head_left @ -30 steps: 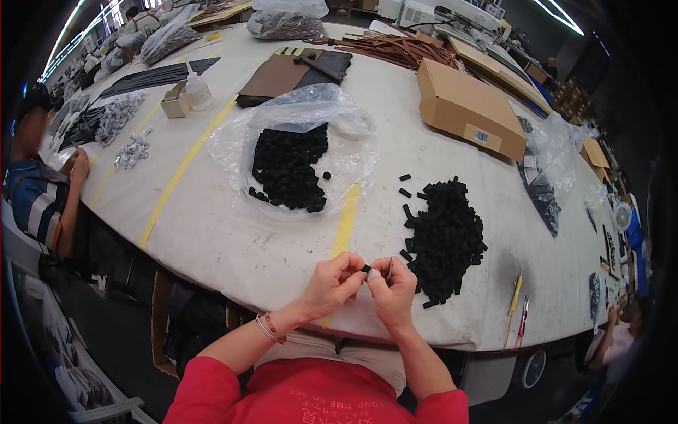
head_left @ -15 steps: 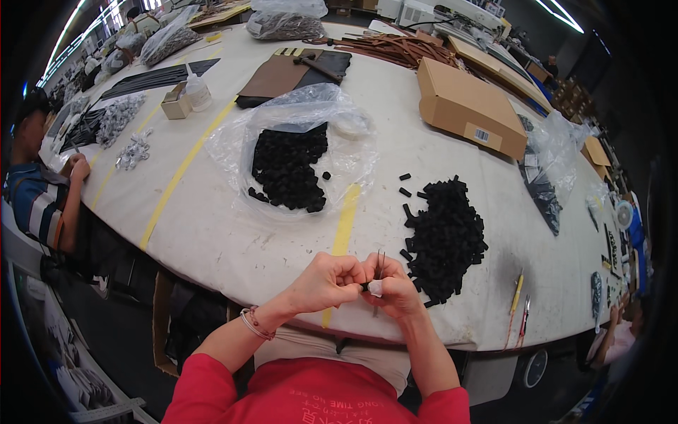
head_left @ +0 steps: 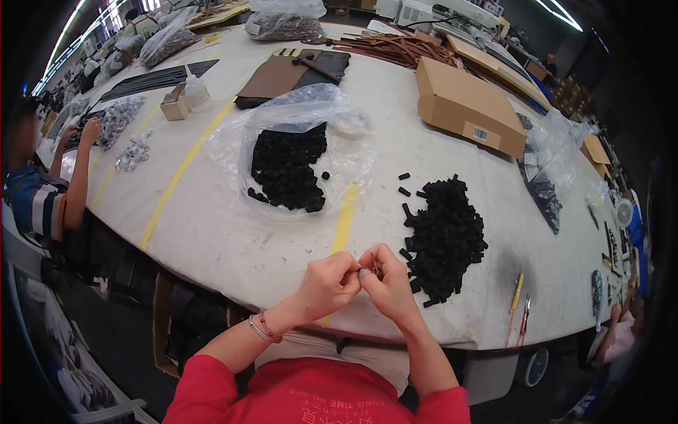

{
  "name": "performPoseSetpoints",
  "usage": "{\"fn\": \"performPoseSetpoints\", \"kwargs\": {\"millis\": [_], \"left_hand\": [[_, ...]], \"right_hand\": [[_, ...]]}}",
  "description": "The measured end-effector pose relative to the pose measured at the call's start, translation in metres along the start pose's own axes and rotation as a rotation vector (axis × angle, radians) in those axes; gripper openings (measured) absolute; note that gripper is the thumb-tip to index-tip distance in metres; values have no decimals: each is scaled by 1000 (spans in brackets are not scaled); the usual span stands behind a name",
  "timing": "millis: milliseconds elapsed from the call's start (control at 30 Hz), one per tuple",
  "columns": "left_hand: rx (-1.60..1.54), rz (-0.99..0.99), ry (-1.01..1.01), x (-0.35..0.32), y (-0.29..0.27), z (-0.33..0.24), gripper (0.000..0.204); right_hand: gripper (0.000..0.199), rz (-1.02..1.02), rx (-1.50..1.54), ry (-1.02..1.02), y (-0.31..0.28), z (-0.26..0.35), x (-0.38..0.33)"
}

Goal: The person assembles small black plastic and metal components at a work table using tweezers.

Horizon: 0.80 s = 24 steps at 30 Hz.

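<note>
Pinched a small black piece (head_left: 364,273) between left hand (head_left: 329,283) and right hand (head_left: 388,284), near a heap of black stubs (head_left: 446,240); could not tell the piece's direction or long axis.

Left hand (head_left: 328,284): fingertips pinched on a small dark piece (head_left: 363,273), mostly hidden
Right hand (head_left: 388,284): thumb and fingers closed on the same piece, close against the left
Black pile (head_left: 446,240): loose short pieces on the pale tabletop (head_left: 205,205), just beside the right hand
Clear bag (head_left: 358,152): spread flat, more black pieces (head_left: 286,166) in it
Yellow tool (head_left: 518,291): beside a red tool (head_left: 525,315), right of the pile
Cardboard box (head_left: 466,106): beyond the pile
Bottle (head_left: 198,97): next to a small box (head_left: 174,106)
Co-worker (head_left: 39,194): at the left, arms raised
</note>
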<state>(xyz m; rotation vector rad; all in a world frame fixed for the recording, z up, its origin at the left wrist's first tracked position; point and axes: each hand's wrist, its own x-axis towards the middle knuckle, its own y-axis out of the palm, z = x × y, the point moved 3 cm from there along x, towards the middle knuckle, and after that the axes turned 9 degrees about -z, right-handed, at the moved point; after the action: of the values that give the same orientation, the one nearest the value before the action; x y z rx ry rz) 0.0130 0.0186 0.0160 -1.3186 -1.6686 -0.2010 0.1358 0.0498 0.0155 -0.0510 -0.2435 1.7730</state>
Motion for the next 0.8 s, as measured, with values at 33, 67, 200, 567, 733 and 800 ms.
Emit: {"fn": "performPoseSetpoints", "kwargs": {"millis": [33,67,200,567,733,800], "left_hand": [[-322,50,-442,-2,-1,13,8],[-643,97,-884,-8,2,20,6],[-1112,15,-1299,-1,4,18,4],[-1386,78,-1441,-15,11,25,13],[-1442,91,-1447,-17,11,25,12],[-1479,92,-1462,-16,12,24,13]], "right_hand": [[8,-1,1,1,-4,2,-1],[8,69,59,73,-7,5,-4],[18,230,-111,50,-16,-5,-11],[19,293,-137,113,-11,-2,-17],[20,256,-201,-41,-10,-5,-17],[19,246,-210,-33,-11,-1,-17]]}}
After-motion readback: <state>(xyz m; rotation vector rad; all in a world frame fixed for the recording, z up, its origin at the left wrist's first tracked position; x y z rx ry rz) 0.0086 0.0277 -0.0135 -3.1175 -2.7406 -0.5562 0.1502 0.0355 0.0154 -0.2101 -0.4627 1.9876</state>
